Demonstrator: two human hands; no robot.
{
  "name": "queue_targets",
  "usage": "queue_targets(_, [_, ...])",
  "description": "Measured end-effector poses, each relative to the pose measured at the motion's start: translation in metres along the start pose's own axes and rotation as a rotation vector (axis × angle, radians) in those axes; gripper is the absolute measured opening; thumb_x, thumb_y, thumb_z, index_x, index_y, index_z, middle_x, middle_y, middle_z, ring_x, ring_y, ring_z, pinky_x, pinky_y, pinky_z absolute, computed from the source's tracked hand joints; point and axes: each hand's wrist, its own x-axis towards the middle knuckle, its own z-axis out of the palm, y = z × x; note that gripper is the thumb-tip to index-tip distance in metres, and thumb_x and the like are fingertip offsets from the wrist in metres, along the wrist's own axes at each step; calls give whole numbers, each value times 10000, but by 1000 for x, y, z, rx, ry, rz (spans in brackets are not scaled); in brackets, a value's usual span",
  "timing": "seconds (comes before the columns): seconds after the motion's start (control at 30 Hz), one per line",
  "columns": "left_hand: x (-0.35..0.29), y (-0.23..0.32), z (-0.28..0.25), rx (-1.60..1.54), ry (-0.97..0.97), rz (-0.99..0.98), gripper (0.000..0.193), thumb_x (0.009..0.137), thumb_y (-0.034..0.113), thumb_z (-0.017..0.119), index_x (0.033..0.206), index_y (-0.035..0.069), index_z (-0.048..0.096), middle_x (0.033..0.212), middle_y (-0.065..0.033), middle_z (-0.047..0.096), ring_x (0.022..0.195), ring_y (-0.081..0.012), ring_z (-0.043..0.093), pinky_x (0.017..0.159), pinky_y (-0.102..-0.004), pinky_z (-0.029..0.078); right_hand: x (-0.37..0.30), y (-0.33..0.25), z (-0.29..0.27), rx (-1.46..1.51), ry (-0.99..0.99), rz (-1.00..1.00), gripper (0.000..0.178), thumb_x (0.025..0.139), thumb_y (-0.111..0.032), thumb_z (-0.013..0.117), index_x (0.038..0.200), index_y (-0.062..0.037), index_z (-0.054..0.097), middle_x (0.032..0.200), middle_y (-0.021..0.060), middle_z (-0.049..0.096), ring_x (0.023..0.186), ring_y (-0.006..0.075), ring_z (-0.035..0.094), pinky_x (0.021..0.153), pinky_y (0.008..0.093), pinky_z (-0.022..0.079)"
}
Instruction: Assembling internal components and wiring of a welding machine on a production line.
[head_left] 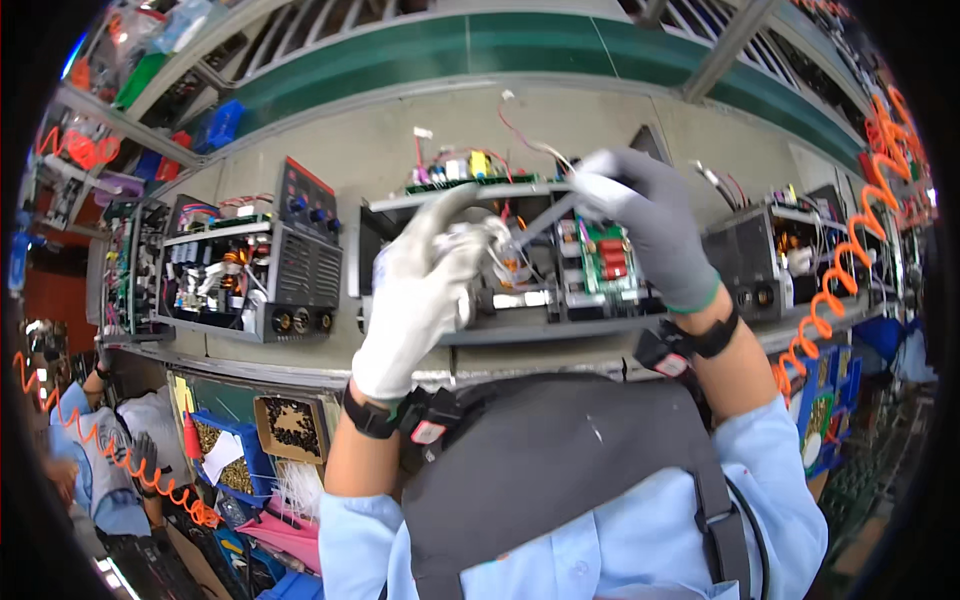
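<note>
My left hand [418, 290], in a white and grey glove, reaches into the left part of an open metal equipment housing [530, 330]. Its fingers are curled together near pale, shiny wiring, and what they hold is hidden. Over the right part of the housing, my right hand [655, 225], gloved in grey, has its fingers bent together. Their tips are blurred. A grey strip [546, 221] slants down-left from them into the housing; I cannot tell its kind. Below my right hand lies a green circuit board [606, 262] with red components.
Similar open units stand to the left [235, 265] and right [770, 250] on the bench. Behind the housing lies another circuit board [470, 175]. An orange coiled hose [850, 260] hangs at right. Parts bins [250, 470] and another person [110, 450] are at lower left.
</note>
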Motion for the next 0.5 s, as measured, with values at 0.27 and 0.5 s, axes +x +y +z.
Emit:
queue_targets(0.27, [14, -32, -9, -154, -367, 18, 198, 884, 146, 594, 1004, -7, 630, 840, -30, 625, 602, -17, 459, 524, -177, 377, -9, 23, 4, 114, -252, 134, 306, 934, -239, 548, 957, 44, 660, 789, 70, 647, 680, 109, 624, 622, 230, 512])
queue_targets(0.5, [44, -38, 26, 948, -314, 102, 641, 735, 212, 722, 1307, 26, 499, 1215, -215, 602, 1096, -318, 614, 887, -375, 497, -41, 57, -28, -53, 83, 151, 286, 939, -222, 586, 952, 50, 672, 839, 97, 682, 732, 118, 658, 668, 238, 511])
